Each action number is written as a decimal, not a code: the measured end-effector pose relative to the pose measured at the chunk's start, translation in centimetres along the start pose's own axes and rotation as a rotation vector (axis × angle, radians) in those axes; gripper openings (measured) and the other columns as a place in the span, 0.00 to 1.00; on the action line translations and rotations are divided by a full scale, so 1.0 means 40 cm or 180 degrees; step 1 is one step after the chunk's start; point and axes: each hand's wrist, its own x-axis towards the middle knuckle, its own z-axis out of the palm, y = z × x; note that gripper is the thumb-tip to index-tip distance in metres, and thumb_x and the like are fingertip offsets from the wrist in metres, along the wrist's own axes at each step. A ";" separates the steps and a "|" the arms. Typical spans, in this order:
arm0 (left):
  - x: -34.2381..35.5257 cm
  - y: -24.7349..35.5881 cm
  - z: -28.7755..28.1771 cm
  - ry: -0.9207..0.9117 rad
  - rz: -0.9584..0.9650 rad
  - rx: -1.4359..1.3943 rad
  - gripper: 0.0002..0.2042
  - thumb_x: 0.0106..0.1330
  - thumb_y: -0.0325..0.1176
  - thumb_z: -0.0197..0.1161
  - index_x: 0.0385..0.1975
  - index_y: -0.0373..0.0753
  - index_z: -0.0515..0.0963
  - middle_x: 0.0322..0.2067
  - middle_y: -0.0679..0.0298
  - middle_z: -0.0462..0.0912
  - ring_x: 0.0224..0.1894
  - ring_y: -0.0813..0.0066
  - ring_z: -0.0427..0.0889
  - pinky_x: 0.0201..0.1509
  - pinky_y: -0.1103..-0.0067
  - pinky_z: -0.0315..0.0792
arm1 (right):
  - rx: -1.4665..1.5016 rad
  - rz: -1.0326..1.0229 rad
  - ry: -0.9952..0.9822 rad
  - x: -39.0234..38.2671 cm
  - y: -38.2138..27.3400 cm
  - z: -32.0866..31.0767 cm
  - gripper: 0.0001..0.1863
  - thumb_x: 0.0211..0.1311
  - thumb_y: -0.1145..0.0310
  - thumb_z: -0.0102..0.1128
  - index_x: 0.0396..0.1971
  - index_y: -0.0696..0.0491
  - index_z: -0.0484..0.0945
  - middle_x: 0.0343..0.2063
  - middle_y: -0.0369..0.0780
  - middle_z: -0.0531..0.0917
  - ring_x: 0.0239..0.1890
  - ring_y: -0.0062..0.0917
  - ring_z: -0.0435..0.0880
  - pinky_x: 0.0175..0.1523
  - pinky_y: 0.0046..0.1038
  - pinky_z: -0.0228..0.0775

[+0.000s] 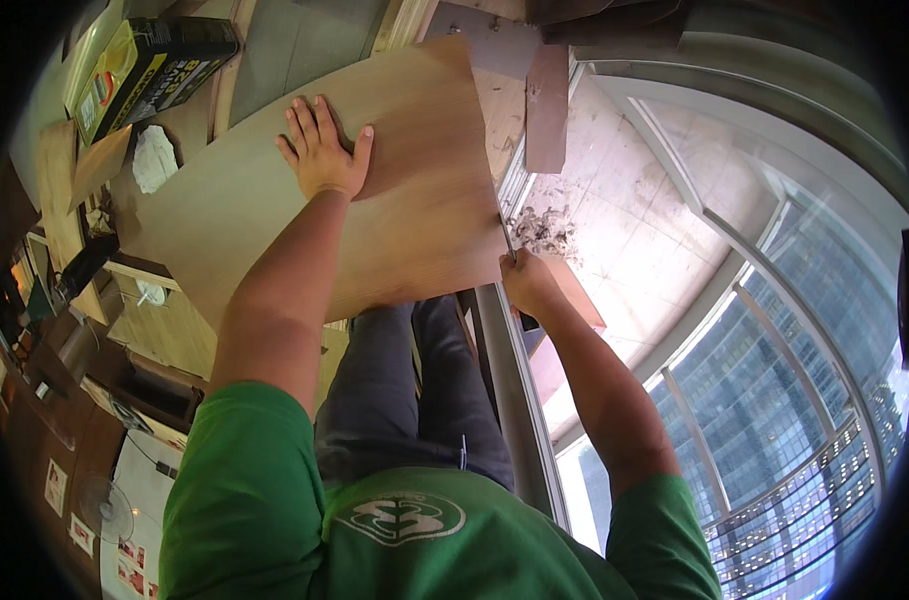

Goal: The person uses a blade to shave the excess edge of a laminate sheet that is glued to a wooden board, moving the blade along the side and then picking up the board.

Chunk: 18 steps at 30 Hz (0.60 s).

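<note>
A large wood-grain board (404,210) lies flat in front of me, its right end at the window sill. My left hand (324,160) presses on its upper face, palm down and fingers spread. At the board's right edge my right hand (527,283) is closed around a slim hand tool (507,230). The tool's thin, dark end sticks up out of the fist along that edge, and a dark end shows below the hand. Its exact kind cannot be made out.
A black and yellow box (154,75) stands at the upper left, near a crumpled white piece (154,158). Shavings or debris (544,230) lie on the tiled floor beyond the sill, near a brown strip of board (546,110). Glass windows (774,330) line the right.
</note>
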 end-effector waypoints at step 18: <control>-0.007 -0.023 -0.003 0.0068 -0.0007 -0.0005 0.48 0.67 0.72 0.44 0.80 0.46 0.46 0.80 0.53 0.41 0.82 0.56 0.37 0.81 0.52 0.28 | -0.0055 0.0204 -0.0288 -0.180 -0.108 -0.075 0.23 0.79 0.53 0.45 0.39 0.62 0.73 0.18 0.43 0.75 0.11 0.32 0.77 0.20 0.35 0.72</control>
